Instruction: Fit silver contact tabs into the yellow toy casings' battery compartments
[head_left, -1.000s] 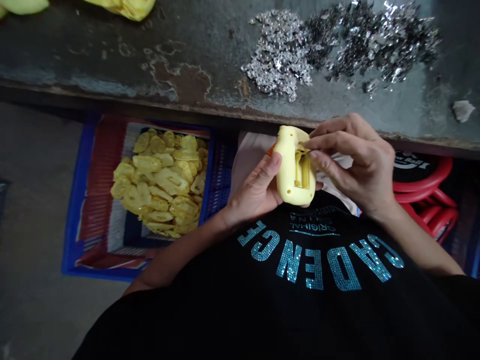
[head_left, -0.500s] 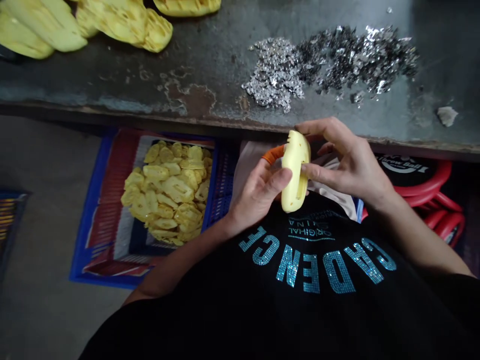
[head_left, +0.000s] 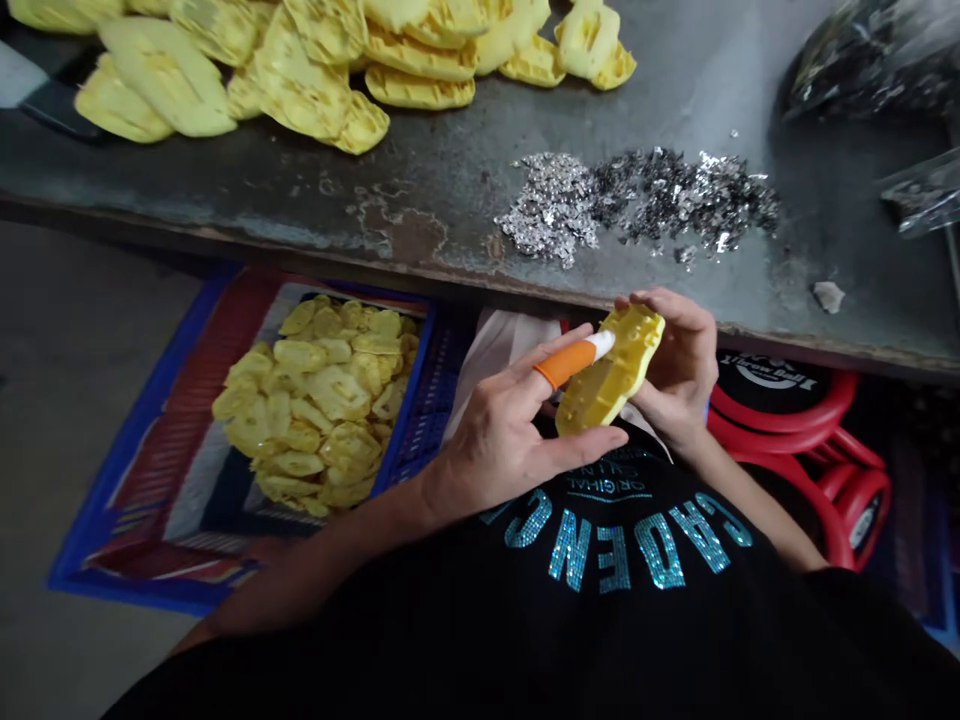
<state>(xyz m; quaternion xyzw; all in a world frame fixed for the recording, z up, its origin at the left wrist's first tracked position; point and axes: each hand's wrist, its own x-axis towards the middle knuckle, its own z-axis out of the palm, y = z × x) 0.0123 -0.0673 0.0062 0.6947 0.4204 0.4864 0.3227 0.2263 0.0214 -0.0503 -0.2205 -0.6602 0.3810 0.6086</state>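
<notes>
Both hands hold one yellow plastic shell [head_left: 611, 375] just below the bench edge, in front of my black shirt. My left hand [head_left: 510, 430] pinches its lower end between the thumb and an index finger that wears an orange finger cot. My right hand [head_left: 675, 365] cups the shell's far side with curled fingers. The shell's ribbed, studded inner face is turned up. On the bench just above lies a heap of small shiny metal pieces [head_left: 637, 200].
A dark worn bench [head_left: 420, 190] carries a pile of yellow shells [head_left: 300, 60] at its far left and clear bags [head_left: 877, 60] at the far right. A blue crate [head_left: 142, 440] with several yellow shells stands on the floor at the left. Red stools [head_left: 810, 430] are at the right.
The shell has been turned from edge-on to inner face up. My right hand slid from pinching its top to cupping its far side. The view tilted up, showing more of the bench.
</notes>
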